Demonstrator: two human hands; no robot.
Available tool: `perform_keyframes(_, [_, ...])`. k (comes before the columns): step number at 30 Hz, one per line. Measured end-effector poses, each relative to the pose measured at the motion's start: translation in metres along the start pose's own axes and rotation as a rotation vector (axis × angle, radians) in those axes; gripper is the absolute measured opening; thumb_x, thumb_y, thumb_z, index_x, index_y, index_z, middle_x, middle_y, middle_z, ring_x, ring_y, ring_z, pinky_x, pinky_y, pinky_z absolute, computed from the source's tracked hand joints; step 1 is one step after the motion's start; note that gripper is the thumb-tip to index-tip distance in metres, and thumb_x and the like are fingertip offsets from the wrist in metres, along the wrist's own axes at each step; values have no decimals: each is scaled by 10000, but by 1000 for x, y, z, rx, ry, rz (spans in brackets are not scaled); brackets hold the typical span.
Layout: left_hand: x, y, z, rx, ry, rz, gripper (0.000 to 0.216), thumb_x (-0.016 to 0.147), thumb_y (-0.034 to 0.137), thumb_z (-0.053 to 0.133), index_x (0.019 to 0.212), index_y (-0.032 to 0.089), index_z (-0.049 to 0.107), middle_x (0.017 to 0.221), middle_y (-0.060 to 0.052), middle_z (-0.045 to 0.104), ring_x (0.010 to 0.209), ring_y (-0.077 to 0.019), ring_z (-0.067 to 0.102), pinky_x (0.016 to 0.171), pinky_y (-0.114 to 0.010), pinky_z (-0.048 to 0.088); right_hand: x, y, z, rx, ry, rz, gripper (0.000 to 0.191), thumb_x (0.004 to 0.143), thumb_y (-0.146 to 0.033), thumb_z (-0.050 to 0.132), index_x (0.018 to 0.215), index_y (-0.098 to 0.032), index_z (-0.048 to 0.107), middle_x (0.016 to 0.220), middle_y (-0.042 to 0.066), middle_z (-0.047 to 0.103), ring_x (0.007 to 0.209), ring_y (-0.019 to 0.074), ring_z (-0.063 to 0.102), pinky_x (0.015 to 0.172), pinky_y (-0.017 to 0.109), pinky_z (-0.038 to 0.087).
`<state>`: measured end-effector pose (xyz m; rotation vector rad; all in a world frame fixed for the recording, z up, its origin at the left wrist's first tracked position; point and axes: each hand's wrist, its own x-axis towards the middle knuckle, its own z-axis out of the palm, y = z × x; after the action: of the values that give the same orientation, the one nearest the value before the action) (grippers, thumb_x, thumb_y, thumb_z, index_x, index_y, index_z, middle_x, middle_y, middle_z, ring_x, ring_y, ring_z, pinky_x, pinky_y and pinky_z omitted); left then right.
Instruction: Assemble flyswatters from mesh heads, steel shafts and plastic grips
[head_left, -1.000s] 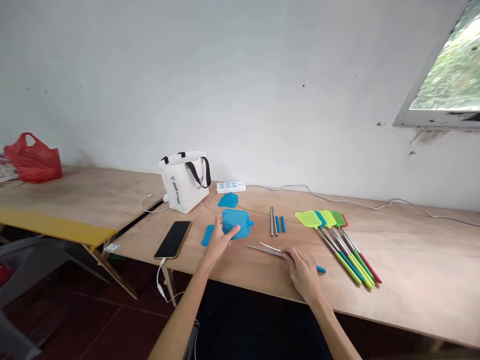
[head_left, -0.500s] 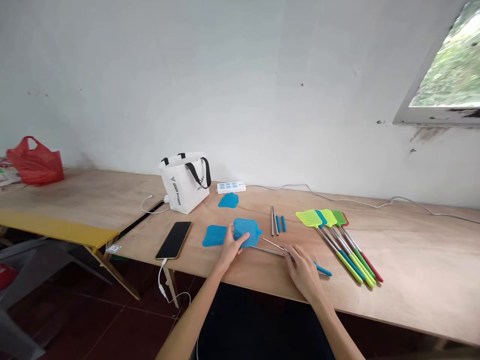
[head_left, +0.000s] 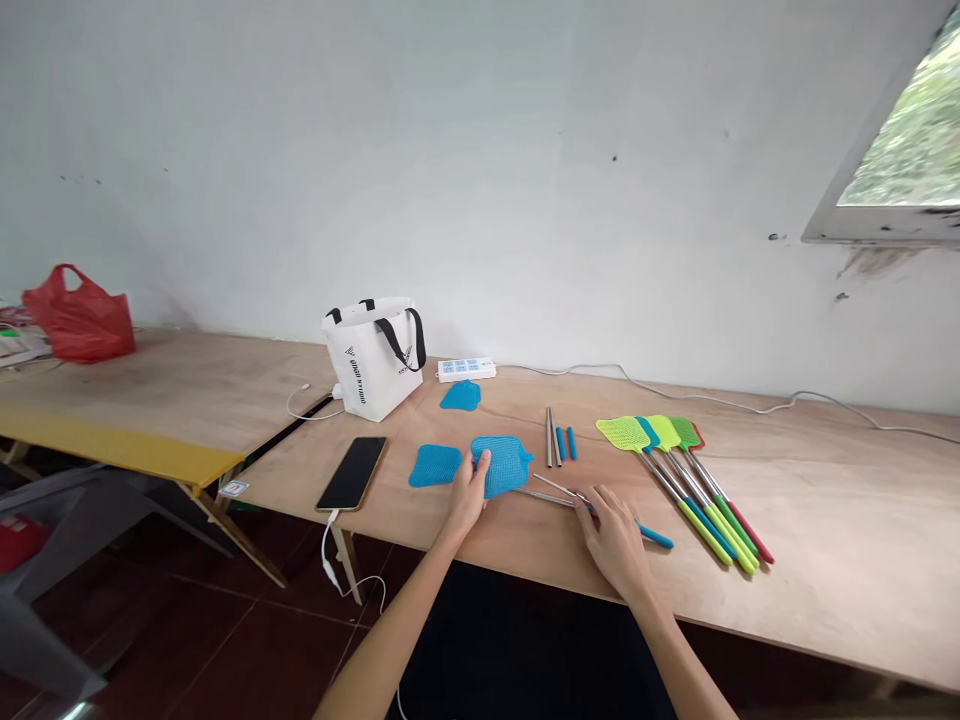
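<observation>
My left hand (head_left: 469,494) is closed on a blue fly swatter head (head_left: 500,466), thumb on top, with the head's short neck pointing right. Just under my right hand (head_left: 611,535), whose fingers are curled together, a thin metal rod (head_left: 553,484) sticks out toward that neck; a gap remains between them. Behind it lies a second metal rod (head_left: 544,497), partly covered by the hands. A blue handle (head_left: 654,536) shows right of my right hand; which rod it belongs to is hidden. Another blue swatter head (head_left: 435,465) rests flat beside my left hand.
Several fly swatters (head_left: 697,500) lie fanned out at right. Metal tubes (head_left: 551,437) and blue grips (head_left: 566,443) lie mid-table. A loose blue swatter head (head_left: 460,396) is near a power strip (head_left: 466,370). A phone (head_left: 352,474) and white bag (head_left: 375,360) stand left.
The view has shifted slightly. The swatter head in my left hand has tilted a little, its neck turning down toward the rod tip. Both hands keep their hold.
</observation>
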<state>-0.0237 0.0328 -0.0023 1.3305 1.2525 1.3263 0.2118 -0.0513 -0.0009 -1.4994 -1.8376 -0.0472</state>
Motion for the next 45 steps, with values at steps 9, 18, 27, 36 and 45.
perform_keyframes(9, [4, 10, -6, -204, 6, -13, 558, 817, 765, 577, 814, 222, 449, 549, 79, 444, 374, -95, 473, 330, -185, 326, 0, 6, 1, 51, 73, 41, 283, 1058, -333, 361, 1102, -256, 629, 988, 57, 671, 944, 250, 606, 823, 372, 414])
perform_keyframes(18, [-3, 13, 1, -181, -130, 49, 534, 852, 738, 557, 880, 205, 537, 601, 73, 414, 432, -83, 420, 353, -180, 332, -1, 7, 4, 73, 49, 8, 307, 1065, -357, 359, 1168, -284, 639, 948, 45, 660, 911, 241, 605, 818, 371, 421])
perform_keyframes(27, [-3, 14, 1, -190, -72, 17, 509, 856, 721, 563, 867, 216, 505, 625, 74, 389, 448, -79, 405, 355, -166, 310, -1, 5, 2, 71, 50, -3, 326, 1070, -371, 350, 1179, -273, 641, 892, 38, 641, 864, 227, 602, 813, 360, 416])
perform_keyframes(36, [-5, 14, -1, -116, -54, -37, 508, 867, 699, 564, 1004, 211, 599, 669, 21, 530, 571, -135, 532, 426, -184, 379, -1, 7, 3, 69, 13, -39, 344, 1067, -319, 324, 1193, -264, 640, 955, 65, 654, 913, 245, 604, 787, 364, 423])
perform_keyframes(45, [-10, 34, -4, 97, -58, 214, 414, 904, 614, 561, 851, 213, 646, 794, -42, 651, 782, -221, 607, 732, -308, 469, -1, 4, 2, -56, -75, -141, 342, 1074, -382, 373, 1179, -281, 682, 901, 50, 618, 864, 223, 600, 759, 339, 429])
